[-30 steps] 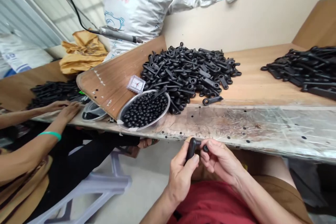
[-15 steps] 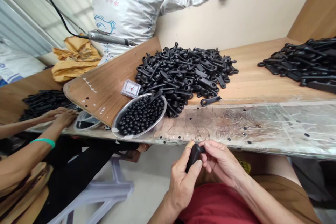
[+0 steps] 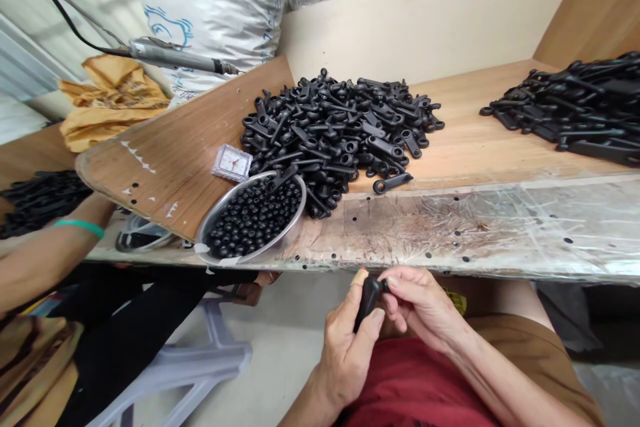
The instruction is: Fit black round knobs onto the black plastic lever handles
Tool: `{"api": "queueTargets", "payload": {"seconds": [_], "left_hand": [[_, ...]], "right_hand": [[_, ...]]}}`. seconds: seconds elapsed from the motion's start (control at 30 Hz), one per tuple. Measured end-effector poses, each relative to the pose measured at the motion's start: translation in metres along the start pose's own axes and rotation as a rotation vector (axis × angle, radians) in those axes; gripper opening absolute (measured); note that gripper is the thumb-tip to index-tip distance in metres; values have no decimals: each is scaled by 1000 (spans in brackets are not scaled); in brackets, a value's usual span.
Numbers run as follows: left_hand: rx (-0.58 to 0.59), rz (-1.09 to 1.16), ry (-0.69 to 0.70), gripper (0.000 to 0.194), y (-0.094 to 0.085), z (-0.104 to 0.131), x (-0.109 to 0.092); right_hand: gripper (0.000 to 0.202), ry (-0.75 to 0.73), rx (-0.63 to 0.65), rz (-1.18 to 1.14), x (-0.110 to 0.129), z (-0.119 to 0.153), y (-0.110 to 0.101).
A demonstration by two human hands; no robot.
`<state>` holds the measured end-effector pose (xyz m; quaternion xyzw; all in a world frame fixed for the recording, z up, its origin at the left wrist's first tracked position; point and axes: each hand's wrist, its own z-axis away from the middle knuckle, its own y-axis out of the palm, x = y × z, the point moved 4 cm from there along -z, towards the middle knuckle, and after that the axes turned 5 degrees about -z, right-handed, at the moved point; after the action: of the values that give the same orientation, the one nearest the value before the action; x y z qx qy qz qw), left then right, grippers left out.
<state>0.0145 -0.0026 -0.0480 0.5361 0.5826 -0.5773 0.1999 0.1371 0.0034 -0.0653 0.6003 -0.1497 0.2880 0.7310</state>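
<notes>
My left hand is closed round a black plastic crank handle, holding it tilted above my lap, just in front of the table edge. At the handle's upper end, my right hand pinches a small black knob between thumb and fingers. The fingers partly cover the knob, and I cannot tell how firmly it sits on the handle. A metal bowl of round black knobs stands at the table's front edge. Behind it lies a heap of similar black crank handles, with one loose handle at its front.
Another pile of black handles lies at the right. A small square clock leans near the bowl. A powered screwdriver hangs on a cable at upper left, before a white sack. A co-worker's arm reaches behind the wooden divider.
The view has shifted slightly, so the table things sit further left and higher. My hands keep nearly the same hold. The co-worker's hands have gone behind the divider.
</notes>
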Motion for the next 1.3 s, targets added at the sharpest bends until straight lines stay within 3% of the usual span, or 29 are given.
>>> {"api": "queueTargets", "payload": {"seconds": [0.17, 0.47, 0.6, 0.67, 0.77, 0.87, 0.97, 1.07, 1.17, 1.3], "left_hand": [[-3, 12, 65, 42, 3, 2, -1], [-4, -188, 343, 48, 7, 3, -19], [92, -214, 333, 43, 11, -18, -23], [167, -231, 288, 39, 16, -39, -26], [257, -335, 229, 38, 30, -73, -35], [398, -505, 236, 33, 51, -96, -45], [510, -612, 251, 23, 67, -104, -50], [539, -592, 255, 25, 73, -105, -49], [553, -541, 235, 28, 72, -108, -48], [568, -493, 188, 25, 70, -110, -51]], "right_hand": [[24, 14, -13, -4, 1, 7, 2], [28, 26, -98, 68, 5, 21, 2], [34, 13, -81, 355, 26, 18, -7], [37, -91, -77, 679, 54, 16, -9], [33, -470, -241, 1100, 108, 15, -4], [29, -711, -332, 1169, 140, 8, 6], [27, -678, -163, 1211, 140, -11, 16], [30, -501, -14, 1428, 129, -29, 19], [36, -389, -12, 1565, 126, -36, 16], [36, -418, -135, 1540, 130, -31, 13]]}}
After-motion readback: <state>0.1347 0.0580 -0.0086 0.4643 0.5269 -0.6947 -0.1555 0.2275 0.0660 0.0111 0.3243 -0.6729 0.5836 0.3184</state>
